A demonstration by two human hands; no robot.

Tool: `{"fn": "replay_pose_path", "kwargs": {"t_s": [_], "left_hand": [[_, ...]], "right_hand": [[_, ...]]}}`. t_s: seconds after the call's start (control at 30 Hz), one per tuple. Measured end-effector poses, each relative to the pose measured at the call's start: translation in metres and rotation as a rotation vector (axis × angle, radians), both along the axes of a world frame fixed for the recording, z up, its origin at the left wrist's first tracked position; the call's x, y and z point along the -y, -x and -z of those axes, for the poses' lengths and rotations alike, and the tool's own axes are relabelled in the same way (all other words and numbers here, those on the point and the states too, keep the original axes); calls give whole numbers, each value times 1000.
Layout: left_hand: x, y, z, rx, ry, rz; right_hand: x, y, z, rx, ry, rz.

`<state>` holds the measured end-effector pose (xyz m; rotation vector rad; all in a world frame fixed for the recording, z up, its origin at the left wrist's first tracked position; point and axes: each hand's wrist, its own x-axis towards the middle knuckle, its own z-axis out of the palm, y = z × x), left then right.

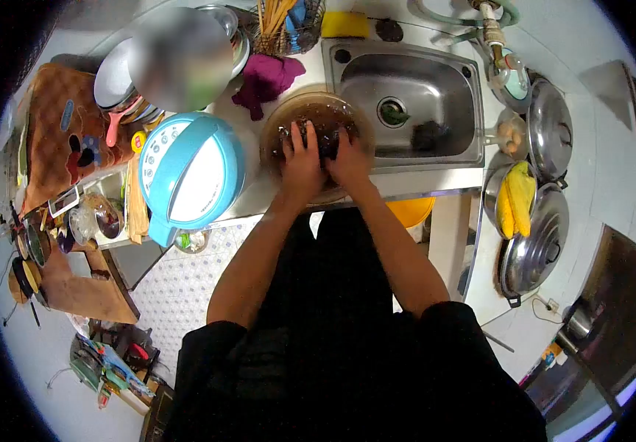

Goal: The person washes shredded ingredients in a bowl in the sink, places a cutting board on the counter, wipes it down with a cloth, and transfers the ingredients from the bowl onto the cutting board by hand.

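Head view. A round, brownish, rimmed bowl (268,132) stands on the pale surface (250,184), just beside the rectangular stainless-steel sink (406,163), close to the front edge. It contains cloudy brown liquid (318,104) and dark, pale-flecked pieces (325,135).

Hands: the left hand (301,166) and right hand (348,163) are side by side inside the bowl, slightly apart, fingers reaching into the contents. The left fingers are spread. Whether either hand grips a piece cannot be told; the contents hide the undersides.

Hazards, as judged:

1. Spillage. Brisk stirring could send liquid over the rim onto the surface or the black clothing (344,265).
2. Shifting. Neither hand visibly steadies the bowl from outside; uneven pressure on a wet base could slide it toward the front edge.
3. Blockage. A green scrap (396,116) lies at the drain; pouring loose pieces there could clog it.
4. Soiling. Splashes could reach the crumpled purple cloth (270,77) or the light-blue, white-topped round container (157,173) nearby.
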<state>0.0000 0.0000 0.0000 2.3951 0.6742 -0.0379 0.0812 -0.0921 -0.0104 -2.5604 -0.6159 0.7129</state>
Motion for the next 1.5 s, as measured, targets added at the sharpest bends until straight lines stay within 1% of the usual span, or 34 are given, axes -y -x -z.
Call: {"fn": "replay_pose_path", "kwargs": {"t_s": [0.07, 0.1, 0.2, 0.27, 0.3, 0.37, 0.4, 0.47, 0.5, 0.57, 0.67, 0.7, 0.73, 0.77, 0.8, 0.83, 0.87, 0.9, 0.93, 1.0, 1.03, 1.1, 1.13, 1.17, 1.2, 1.23, 1.27, 1.3, 1.33, 1.37, 1.4, 1.43, 1.47, 1.5], "left_hand": [[-2, -4, 6, -20, -73, -44], [15, 15, 5, -85, -36, -35], [-14, -19, 23, 11, -110, -29], [-29, -13, 19, 28, 144, -29], [-35, -11, 16, 26, 138, -23], [-38, -8, 9, -39, 119, 68], [-32, -7, -3, -37, 115, 70], [-14, -10, -28, -120, -78, 102], [-14, -10, -20, -120, -81, 106], [-14, -12, -3, -178, -51, 174], [-12, -19, -2, -165, -83, 135], [-11, -18, -2, -160, -98, 115], [-16, -20, 2, -167, -97, 116], [-24, -28, 9, -179, 49, 58], [-31, -35, 9, -183, 194, 0], [-33, -37, 7, -176, 187, 3], [-33, -36, 4, -95, 209, -36], [-33, -32, 4, -15, 233, -76], [-34, -28, 4, -12, 231, -78], [-35, -16, 4, 113, 234, -87], [-32, -12, -7, 116, 232, -86], [-19, -7, -26, 61, 57, 44], [-12, -8, -27, 62, 59, 41], [-4, -11, -27, -57, -40, 112], [1, -14, -26, -174, -141, 183], [5, -15, -22, -167, -142, 179], [6, -19, -18, -225, -188, 181], [5, -24, -9, -277, -236, 178], [2, -19, 5, -244, -259, 248], [3, -17, 20, -244, -251, 242], [2, -19, 28, -162, -231, 176], [-3, -24, 29, -76, -215, 109], [-10, -29, 28, -69, -221, 107], [-18, -33, 20, -80, -45, 47]], "right_hand": [[-8, -1, 9, 122, 46, -37], [6, 18, 0, 56, 84, -36], [-19, -24, 5, 45, -18, -28], [-3, -31, 21, -3, -224, -155], [1, -34, 19, -3, -231, -149], [12, -42, 16, 96, -394, -285], [13, -41, 13, 99, -397, -283], [15, -40, 3, 247, -388, -289], [14, -38, 0, 248, -391, -285], [10, -37, -4, -51, -144, -304], [-5, -30, -6, 20, -72, -316], [-9, -31, 6, 12, -73, -316], [-14, -36, 27, 65, -140, -297], [-16, -38, 38, 122, -210, -275], [-16, -41, 35, 127, -214, -274], [-15, -45, 32, 94, -299, -283], [-13, -49, 28, 59, -382, -292], [-9, -49, 24, 62, -384, -291], [-3, -48, 20, 63, -408, -293], [8, -43, 6, 65, -436, -294], [12, -42, -9, 66, -444, -273], [14, -38, -32, 69, -452, -254], [15, -35, -36, 59, -298, -303], [15, -32, -40, 49, -142, -349], [13, -28, -37, 52, -140, -349], [7, -24, -30, 46, -1, -345], [0, -24, -22, 48, 133, -339], [-5, -27, -19, 69, 128, -343], [-5, -27, -16, 126, 97, -375], [-3, -24, -15, 169, 72, -409], [-2, -24, -9, 169, 76, -410], [-5, -29, -1, 102, -56, -358], [-8, -35, 5, 40, -192, -308], [-8, -37, 10, 45, -193, -302]]}}
